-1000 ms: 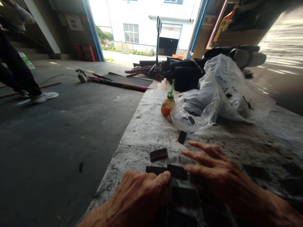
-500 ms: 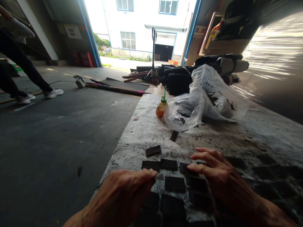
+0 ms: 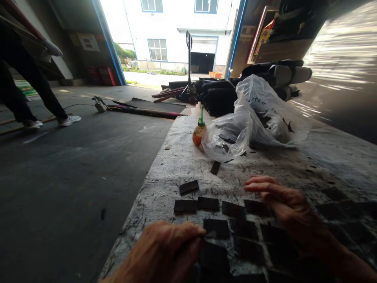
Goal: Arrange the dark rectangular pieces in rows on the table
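Fingers of the left hand (image 3: 165,251) are curled in with the tips pressed against the edge of a dark tile (image 3: 216,228) in the second row, pinching or nudging it, hard to say which from where I'm standing. Over on the other side, the right hand (image 3: 290,210) has its fingers stretched out loosely and a bit spread, tips resting by the end tile of the top row (image 3: 255,207).

The tiles sit in a grid on the scuffed worktop (image 3: 176,165), near the front edge. One stray piece (image 3: 189,186) lies crooked just above the top row, and another sliver (image 3: 215,167) lies farther back toward the plastic bag (image 3: 250,122) and the little orange bottle (image 3: 199,133).

If I were doing this I'd slide each tile flat rather than lift it, keep the gaps even with the neighbours, and use the right hand to hold the row steady while the left one butts the piece in.

Compared with half a second back, the left hand has moved right, from the row's left end to that second-row tile. The right hand has pulled away to the right, so more of the top row shows now. Someone's legs (image 3: 32,90) at far left have shifted too.
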The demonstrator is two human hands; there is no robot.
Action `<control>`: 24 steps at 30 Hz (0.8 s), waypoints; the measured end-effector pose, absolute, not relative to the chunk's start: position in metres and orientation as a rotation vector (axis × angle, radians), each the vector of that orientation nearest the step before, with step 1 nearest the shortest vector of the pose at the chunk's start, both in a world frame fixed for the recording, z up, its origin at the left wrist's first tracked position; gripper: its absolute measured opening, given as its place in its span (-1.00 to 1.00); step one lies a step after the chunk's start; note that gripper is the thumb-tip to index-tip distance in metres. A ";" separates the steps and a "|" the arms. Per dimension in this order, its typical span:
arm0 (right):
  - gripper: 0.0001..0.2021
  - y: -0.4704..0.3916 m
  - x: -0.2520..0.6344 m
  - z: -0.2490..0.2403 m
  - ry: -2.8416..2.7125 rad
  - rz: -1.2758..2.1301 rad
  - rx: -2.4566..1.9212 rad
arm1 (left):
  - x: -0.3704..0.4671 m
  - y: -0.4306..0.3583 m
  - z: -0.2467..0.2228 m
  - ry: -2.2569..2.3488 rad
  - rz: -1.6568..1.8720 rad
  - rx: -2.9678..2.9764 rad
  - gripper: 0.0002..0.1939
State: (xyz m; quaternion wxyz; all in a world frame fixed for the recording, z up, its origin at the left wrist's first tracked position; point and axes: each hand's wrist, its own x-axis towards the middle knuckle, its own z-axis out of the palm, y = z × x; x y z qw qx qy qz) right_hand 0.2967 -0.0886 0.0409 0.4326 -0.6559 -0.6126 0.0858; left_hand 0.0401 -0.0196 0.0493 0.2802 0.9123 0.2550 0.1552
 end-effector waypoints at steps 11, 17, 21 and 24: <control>-0.91 -0.103 0.272 0.058 -1.608 1.193 -1.653 | 0.085 -0.029 0.083 0.770 0.081 2.269 -0.75; -0.85 -0.089 0.285 0.055 -1.232 1.242 -1.762 | 0.085 -0.013 0.064 0.783 0.022 2.379 -0.70; -0.90 -0.088 0.289 0.048 -1.143 1.219 -1.847 | 0.082 -0.015 0.039 0.678 0.188 2.630 -0.69; -0.85 -0.087 0.288 0.043 -1.119 1.273 -1.884 | 0.081 -0.023 0.019 0.549 0.610 2.915 -0.73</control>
